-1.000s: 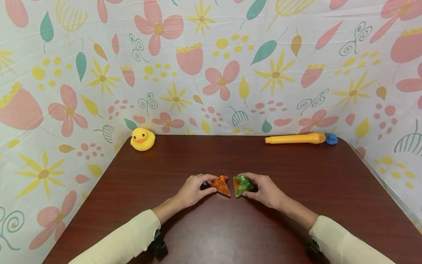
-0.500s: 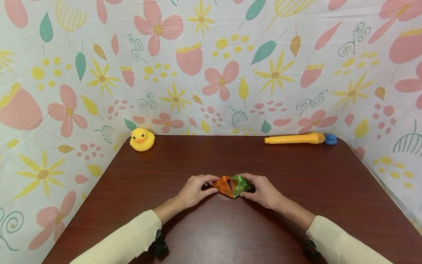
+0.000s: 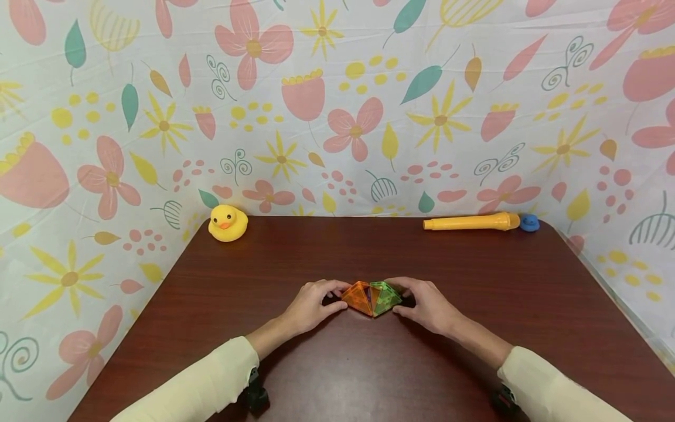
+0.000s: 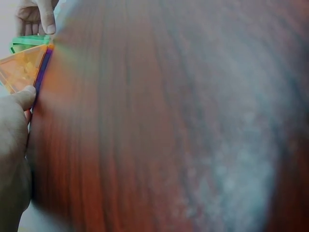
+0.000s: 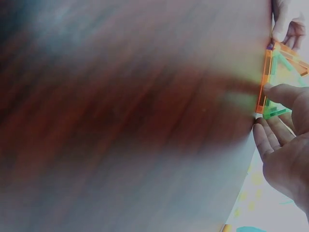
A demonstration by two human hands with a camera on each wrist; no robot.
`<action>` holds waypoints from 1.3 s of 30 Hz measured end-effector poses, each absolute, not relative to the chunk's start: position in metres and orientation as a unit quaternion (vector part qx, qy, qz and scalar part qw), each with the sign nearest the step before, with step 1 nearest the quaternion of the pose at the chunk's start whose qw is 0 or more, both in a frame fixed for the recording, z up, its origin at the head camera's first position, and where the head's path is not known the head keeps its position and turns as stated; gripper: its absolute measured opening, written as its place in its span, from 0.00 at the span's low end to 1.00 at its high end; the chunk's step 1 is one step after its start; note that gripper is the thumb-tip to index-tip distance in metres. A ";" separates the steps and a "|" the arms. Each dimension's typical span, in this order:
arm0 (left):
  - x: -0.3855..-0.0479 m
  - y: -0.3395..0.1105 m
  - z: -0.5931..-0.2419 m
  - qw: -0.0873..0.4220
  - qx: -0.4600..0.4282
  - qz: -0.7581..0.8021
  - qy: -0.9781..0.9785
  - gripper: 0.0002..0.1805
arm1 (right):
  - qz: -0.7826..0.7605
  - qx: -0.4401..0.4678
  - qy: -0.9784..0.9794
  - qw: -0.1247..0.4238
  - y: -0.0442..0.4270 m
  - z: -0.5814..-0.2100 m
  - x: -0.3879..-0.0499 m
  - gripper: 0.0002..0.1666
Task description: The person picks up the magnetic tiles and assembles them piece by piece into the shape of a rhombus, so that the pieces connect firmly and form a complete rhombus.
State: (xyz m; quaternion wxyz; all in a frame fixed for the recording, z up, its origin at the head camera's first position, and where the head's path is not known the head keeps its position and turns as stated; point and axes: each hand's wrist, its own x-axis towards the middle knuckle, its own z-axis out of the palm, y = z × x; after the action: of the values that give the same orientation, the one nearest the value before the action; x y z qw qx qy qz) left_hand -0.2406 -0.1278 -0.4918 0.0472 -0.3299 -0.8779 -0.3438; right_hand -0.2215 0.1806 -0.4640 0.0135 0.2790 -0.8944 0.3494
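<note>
Two see-through magnetic-tile pyramids stand joined on the table, an orange one (image 3: 358,299) with purple edges and a green one (image 3: 386,298) with an orange side. Their faces meet at the bottom, with a narrow gap above. My left hand (image 3: 311,305) pinches the orange pyramid's outer corner; in the left wrist view its thumb lies against an orange tile (image 4: 21,70). At the green pyramid's outer corner is my right hand (image 3: 429,306), thumb and fingers spread loosely around it. The right wrist view shows its fingers fairly straight, partly hidden behind the tiles.
A yellow rubber duck (image 3: 228,223) sits at the back left corner of the dark wood table (image 3: 337,369). Along the back right edge lie a yellow toy microphone (image 3: 469,221) and a small blue duck (image 3: 529,223). A flowered cloth (image 3: 348,76) hangs behind.
The green pyramid has moved left and met the orange one, closing the space between them. Since then my right hand has drawn slightly right, loosening around the green pyramid. My left hand has hardly moved.
</note>
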 end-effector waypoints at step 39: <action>-0.242 -0.129 -0.488 0.046 -0.335 -0.344 -0.876 0.22 | 0.346 0.268 -0.899 0.036 0.184 -0.465 -0.222 0.21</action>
State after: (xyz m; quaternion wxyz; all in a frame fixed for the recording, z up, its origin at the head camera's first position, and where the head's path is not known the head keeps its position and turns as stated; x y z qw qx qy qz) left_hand -0.2419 -0.1288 -0.4878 0.0456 -0.3345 -0.8760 -0.3444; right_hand -0.2216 0.1842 -0.4653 0.0364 0.2677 -0.8986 0.3456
